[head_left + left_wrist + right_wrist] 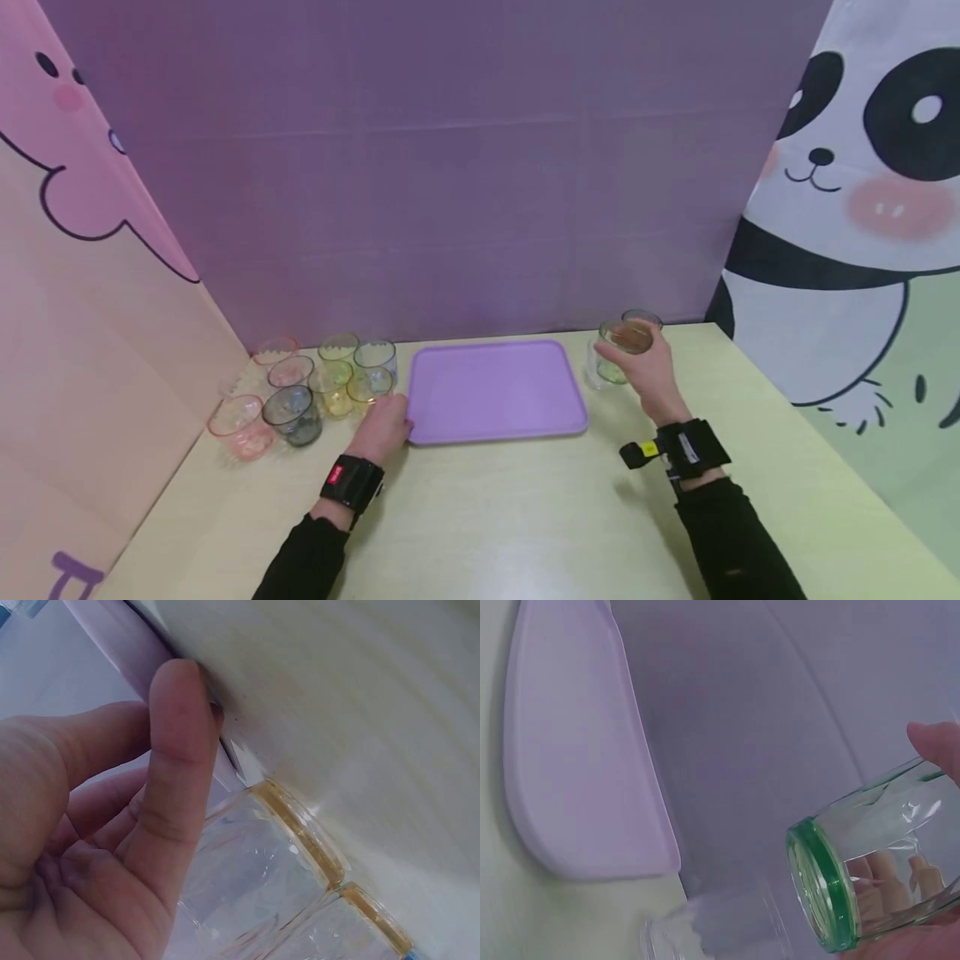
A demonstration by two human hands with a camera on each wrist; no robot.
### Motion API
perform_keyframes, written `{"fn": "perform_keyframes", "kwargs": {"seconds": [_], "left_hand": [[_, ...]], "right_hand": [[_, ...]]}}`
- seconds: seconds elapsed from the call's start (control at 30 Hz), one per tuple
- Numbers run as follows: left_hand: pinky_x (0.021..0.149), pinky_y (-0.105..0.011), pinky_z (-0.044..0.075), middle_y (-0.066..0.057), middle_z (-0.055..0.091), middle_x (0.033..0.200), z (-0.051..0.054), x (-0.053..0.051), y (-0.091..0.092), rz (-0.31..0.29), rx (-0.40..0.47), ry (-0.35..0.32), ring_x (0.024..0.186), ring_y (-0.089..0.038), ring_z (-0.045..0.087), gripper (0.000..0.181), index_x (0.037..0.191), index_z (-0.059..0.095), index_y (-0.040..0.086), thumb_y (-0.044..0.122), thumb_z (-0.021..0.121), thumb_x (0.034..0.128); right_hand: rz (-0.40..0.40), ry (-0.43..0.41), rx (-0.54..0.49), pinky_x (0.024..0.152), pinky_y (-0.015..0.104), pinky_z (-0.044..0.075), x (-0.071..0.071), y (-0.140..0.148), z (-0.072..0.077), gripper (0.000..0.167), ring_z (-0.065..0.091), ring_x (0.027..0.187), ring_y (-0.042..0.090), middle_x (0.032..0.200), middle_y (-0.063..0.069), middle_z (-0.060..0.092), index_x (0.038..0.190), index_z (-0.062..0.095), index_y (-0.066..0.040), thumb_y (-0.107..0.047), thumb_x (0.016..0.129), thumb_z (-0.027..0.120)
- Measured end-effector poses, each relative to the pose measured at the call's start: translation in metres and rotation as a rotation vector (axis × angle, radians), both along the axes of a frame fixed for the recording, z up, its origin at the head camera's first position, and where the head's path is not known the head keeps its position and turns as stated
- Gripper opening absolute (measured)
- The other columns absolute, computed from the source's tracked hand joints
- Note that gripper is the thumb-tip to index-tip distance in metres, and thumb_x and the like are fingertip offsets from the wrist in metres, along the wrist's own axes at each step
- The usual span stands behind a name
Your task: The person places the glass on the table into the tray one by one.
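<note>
The lilac tray (497, 392) lies flat on the table. At its near left corner my left hand (381, 429) pinches the rim between thumb and index finger; the left wrist view shows this hand (112, 795) on the tray's edge (124, 641). My right hand (651, 375), right of the tray, grips a clear glass with a green base (823, 885). The fingers show through its wall in the right wrist view, and it is tilted there. Beside and below it stands a colourless glass (720, 926), partly hidden in the head view.
Several tinted glasses stand left of the tray, among them a pink one (242, 427), a dark grey one (294, 417) and an amber one (370, 385) close to my left hand. Another glass rim (642, 316) shows behind my right hand. A purple wall borders the table's back.
</note>
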State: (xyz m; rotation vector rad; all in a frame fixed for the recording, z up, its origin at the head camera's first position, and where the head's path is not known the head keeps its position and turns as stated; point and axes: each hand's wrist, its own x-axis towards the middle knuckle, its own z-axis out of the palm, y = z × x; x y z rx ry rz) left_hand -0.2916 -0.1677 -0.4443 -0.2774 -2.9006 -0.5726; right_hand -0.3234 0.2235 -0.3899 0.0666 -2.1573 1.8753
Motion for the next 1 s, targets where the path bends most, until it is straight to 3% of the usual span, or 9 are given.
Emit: {"fn": "perform_keyframes", "kwargs": {"seconds": [0.2, 0.5, 0.63, 0.87, 1.0], "left_hand": [[0.052, -0.031, 0.043, -0.006, 0.057, 0.066, 0.001, 0.0, 0.0, 0.009, -0.002, -0.014, 0.058, -0.018, 0.051, 0.005, 0.075, 0.062, -0.001, 0.001, 0.067, 0.0758], [0.052, -0.031, 0.043, -0.006, 0.057, 0.066, -0.002, 0.001, -0.001, 0.008, -0.018, -0.021, 0.058, -0.018, 0.052, 0.006, 0.078, 0.063, -0.002, 0.002, 0.067, 0.0756], [0.051, -0.03, 0.042, -0.005, 0.056, 0.064, -0.003, 0.001, -0.001, 0.006, -0.019, -0.016, 0.057, -0.017, 0.05, 0.005, 0.076, 0.063, -0.002, 0.001, 0.067, 0.0757], [0.053, -0.032, 0.043, -0.006, 0.057, 0.065, -0.002, 0.001, -0.001, -0.004, -0.023, 0.006, 0.058, -0.018, 0.051, 0.003, 0.074, 0.063, -0.001, -0.001, 0.066, 0.0736], [0.054, -0.033, 0.045, -0.008, 0.059, 0.068, -0.001, 0.001, 0.001, -0.008, -0.032, 0.013, 0.06, -0.019, 0.052, 0.004, 0.077, 0.064, -0.002, -0.001, 0.066, 0.0736]], "right_hand": [[0.104, 0.006, -0.016, 0.088, 0.028, 0.044, -0.006, -0.024, 0.002, 0.079, 0.047, 0.115, 0.025, 0.124, 0.014, 0.049, 0.133, 0.031, -0.01, -0.028, 0.072, 0.077], [0.139, -0.027, 0.052, 0.087, 0.035, 0.044, -0.022, -0.06, -0.007, 0.087, 0.049, 0.11, 0.024, 0.121, 0.012, 0.051, 0.135, 0.029, -0.014, -0.035, 0.067, 0.079], [0.139, -0.03, 0.07, 0.09, 0.036, 0.042, -0.031, -0.073, -0.014, 0.088, 0.049, 0.109, 0.024, 0.119, 0.012, 0.051, 0.133, 0.03, -0.01, -0.037, 0.066, 0.08], [0.011, -0.083, 0.091, 0.093, 0.037, 0.039, -0.04, -0.088, -0.019, 0.095, 0.044, 0.115, 0.026, 0.125, 0.011, 0.044, 0.136, 0.03, -0.012, -0.043, 0.062, 0.081], [0.014, -0.111, 0.062, 0.094, 0.037, 0.039, -0.045, -0.095, -0.02, 0.092, 0.041, 0.119, 0.026, 0.129, 0.012, 0.041, 0.136, 0.029, -0.011, -0.039, 0.065, 0.08]]}}
